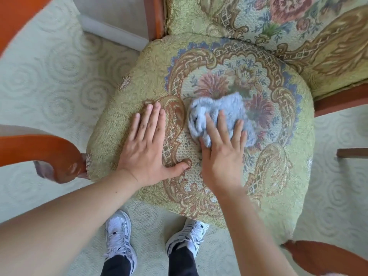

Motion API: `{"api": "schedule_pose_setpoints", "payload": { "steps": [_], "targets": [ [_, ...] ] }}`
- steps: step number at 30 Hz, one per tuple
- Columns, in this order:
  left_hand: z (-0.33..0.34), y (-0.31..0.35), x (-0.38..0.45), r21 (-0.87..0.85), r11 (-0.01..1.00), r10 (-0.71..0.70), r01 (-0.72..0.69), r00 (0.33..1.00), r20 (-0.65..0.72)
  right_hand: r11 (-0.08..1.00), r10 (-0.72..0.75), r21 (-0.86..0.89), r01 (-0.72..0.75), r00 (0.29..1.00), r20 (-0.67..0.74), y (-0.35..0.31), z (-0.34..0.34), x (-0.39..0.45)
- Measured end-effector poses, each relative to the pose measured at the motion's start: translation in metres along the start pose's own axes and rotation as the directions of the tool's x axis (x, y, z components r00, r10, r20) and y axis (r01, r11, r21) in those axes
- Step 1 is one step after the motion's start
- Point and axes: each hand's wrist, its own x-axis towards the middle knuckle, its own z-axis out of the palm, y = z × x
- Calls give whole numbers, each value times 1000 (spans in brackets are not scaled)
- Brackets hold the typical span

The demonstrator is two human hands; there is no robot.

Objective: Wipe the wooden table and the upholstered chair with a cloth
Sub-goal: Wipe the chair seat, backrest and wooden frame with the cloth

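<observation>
Both forearms reach down: left hand [148, 144] lies flat on the chair seat [278, 176], right hand [223, 154] presses the cloth [219, 114] with straight fingers. Wipe with even, overlapping strokes.

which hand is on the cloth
The right hand: its straight fingers press down on the crumpled blue-grey cloth. The left hand lies flat on the bare seat fabric beside the cloth.

Bare forearms, no sleeves, no watch or rings on left hand [148, 151] or right hand [223, 154]. At six o'clock, white trainers [119, 234] with dark stripes and white laces, below dark trouser legs [117, 265].
</observation>
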Motion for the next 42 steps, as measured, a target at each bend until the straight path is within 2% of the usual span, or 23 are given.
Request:
{"api": "schedule_pose_setpoints", "payload": {
  "steps": [3,6,7,9,11,13,15,18,21,23,27,30,33,35,37,40,42],
  "targets": [
    [-1,0,-2,-24,1000,11,-12,1000,-16,982,18,189,-18,1000,-1,-7,4,-23],
    [-2,-3,-7,-52,998,22,-22,1000,-2,828,287,505,-244,958,-7,-24,-8,0],
    [-2,-5,-10,-55,998,28,-28,1000,1,770,334,574,-278,943,9,-32,-13,14],
    [-3,-13,-15,-48,997,57,-57,998,9,758,314,595,-266,949,24,-47,-18,48],
    [-5,-22,-19,-31,998,49,-48,999,23,847,234,486,-215,972,22,-63,-12,84],
    [-6,-26,-22,-24,999,-22,24,998,55,942,124,313,-119,992,5,-81,-4,116],
    [-5,-26,-23,-34,994,-99,102,992,83,984,33,176,-32,999,-3,-96,3,144],
    [-3,-29,-29,-51,974,-215,222,969,122,998,-63,-6,63,997,51,-117,14,169],
    [-1,-36,-36,-75,927,-351,366,922,160,925,-294,-185,331,934,203,-132,29,164],
    [-1,-35,-40,-81,891,-427,447,884,189,873,-401,-171,457,871,283,-135,36,153],
    [-1,-33,-42,-115,840,-500,530,840,213,842,-482,-55,537,793,372,-131,28,128],
    [-3,-32,-43,-118,834,-510,539,834,210,741,-566,-103,664,700,435,-116,16,94],
    [-4,-30,-46,-147,834,-505,532,843,186,701,-610,-104,706,668,426,-83,1,63],
    [-5,-31,-48,-162,833,-502,528,846,180,746,-599,-77,662,717,356,-53,-12,49],
    [-6,-31,-49,-160,842,-490,516,854,176,821,-521,-98,562,809,271,-19,-24,39],
    [-7,-32,-46,-147,862,-462,485,871,167,939,-312,-130,320,947,78,34,-33,19],
    [-8,-28,-41,-132,882,-433,453,888,151,990,-120,-86,113,990,-72,62,-32,2]
  ]
}}
